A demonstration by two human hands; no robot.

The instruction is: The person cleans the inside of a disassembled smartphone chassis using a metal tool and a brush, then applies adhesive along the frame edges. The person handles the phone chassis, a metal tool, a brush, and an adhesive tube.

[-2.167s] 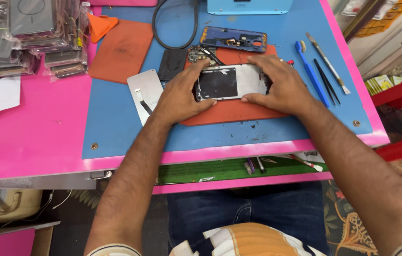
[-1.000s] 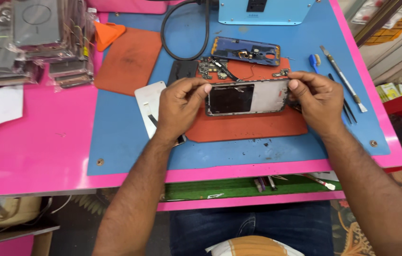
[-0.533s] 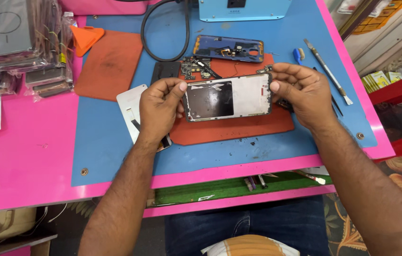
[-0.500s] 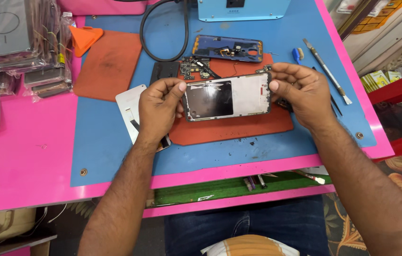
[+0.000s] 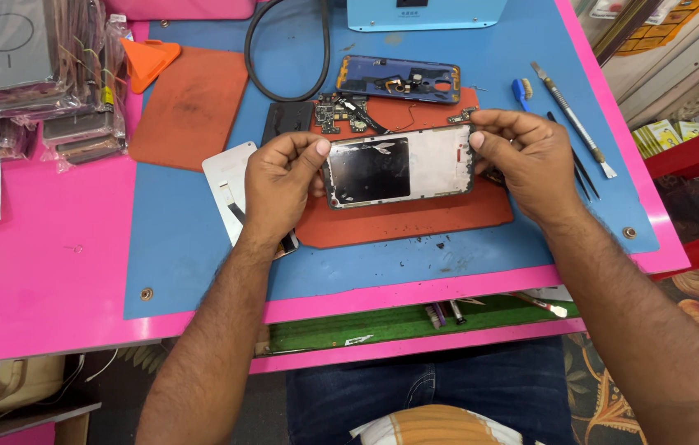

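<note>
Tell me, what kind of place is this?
Probably a phone repair bench. Both hands hold a bare phone frame over an orange mat, with a circuit board and tweezers lying nearby.

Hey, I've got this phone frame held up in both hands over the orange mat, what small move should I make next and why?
Probably lower the phone frame flat onto the orange mat. Left hand and right hand pinch only its short ends, so neither is free for the tools lying to the right.
</note>
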